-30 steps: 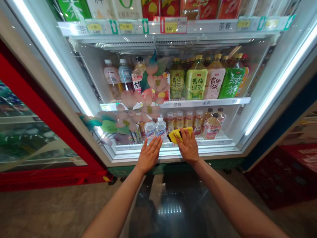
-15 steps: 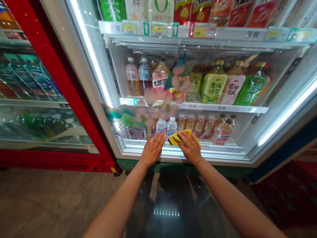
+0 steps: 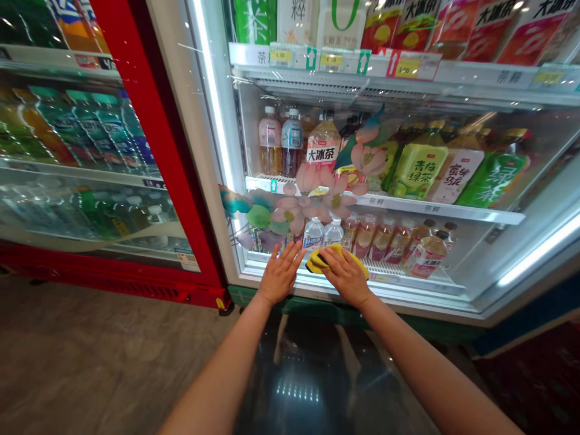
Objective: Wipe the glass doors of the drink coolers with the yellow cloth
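Note:
My left hand (image 3: pixel 280 273) lies flat with its fingers spread on the lower part of the fridge's glass door, near the bottom shelf. To its right, my right hand (image 3: pixel 348 279) presses a folded yellow cloth (image 3: pixel 316 263) with a dark edge against the same glass. Part of the cloth is hidden under the fingers. Behind the glass, just above the hands, stand two clear bottles with blue and white labels, one of them a water bottle (image 3: pixel 312 234). A pink flower decal (image 3: pixel 333 204) spreads across the glass above both hands.
Drink bottles (image 3: pixel 419 166) fill the shelves behind the glass. A shelf edge with price tags (image 3: pixel 403 67) runs across the top. On the left stands a red-framed fridge (image 3: pixel 158 145). Below lie a brown floor (image 3: pixel 113 356) and a dark glossy surface (image 3: pixel 299 368) with reflected lights.
The view has turned, so the fridge sits farther right in the picture. Against the bottles, both hands and the cloth are a little farther left and lower on the glass.

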Demonstrator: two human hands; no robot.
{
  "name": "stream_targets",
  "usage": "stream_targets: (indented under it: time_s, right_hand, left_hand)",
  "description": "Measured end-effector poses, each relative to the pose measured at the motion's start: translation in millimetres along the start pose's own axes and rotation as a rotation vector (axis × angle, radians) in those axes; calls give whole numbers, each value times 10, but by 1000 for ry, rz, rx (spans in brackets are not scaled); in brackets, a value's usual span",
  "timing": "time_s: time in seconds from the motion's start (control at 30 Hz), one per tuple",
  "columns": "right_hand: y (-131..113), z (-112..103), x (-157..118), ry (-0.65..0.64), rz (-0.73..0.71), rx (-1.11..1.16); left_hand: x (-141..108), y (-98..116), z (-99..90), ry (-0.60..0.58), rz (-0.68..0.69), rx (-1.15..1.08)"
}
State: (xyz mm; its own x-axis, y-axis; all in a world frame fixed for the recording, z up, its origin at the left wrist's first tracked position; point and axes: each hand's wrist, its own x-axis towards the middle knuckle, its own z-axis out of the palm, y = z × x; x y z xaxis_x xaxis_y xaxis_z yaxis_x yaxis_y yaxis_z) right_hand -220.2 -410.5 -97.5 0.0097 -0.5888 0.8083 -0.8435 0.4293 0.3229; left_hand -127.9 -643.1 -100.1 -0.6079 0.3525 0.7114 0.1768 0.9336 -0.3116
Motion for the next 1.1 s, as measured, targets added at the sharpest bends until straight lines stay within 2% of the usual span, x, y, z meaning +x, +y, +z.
stream_targets:
  time_s: [0.1,0.2,0.37,0.47,0.57,0.63,0.73,0.87,1.0,1.1]
  right_hand:
    - [38,-78,-61,-33,-118,33]
    - [61,-109,106,7,-83,-39]
    - [-251,137,515,109,-6,-117]
    - [-405,233,463,63,-52,-110]
    - [-386,193,350,-36,-124,-77]
    - [-347,166,393,-44,-117,-79]
    - [-405,245,646,22,-47,-94]
    - [-680,478,884,102,-37,-106]
    - [-789,504,766,-17,-150,-65]
    - [-745,452,775,-44,-107,-49]
  left_hand:
    - [-51,-52,5,38,-29,-18]
    - [-103,-131,-1,75,-56,-23]
    - [-175,-218,-7,124,-141,-37]
    - [-208,-217,0,114,-178,-64]
    - [-254,-229,-2,92,-206,-78]
    - [-297,-264,-12,91,-233,-74]
    - [-380,-339,-31,112,-300,-57]
    - [-493,-400,-51,127,-383,-39]
    - [-574,-428,-82,117,-409,-43]
    - [-629,-485,-106,110,-408,-48]
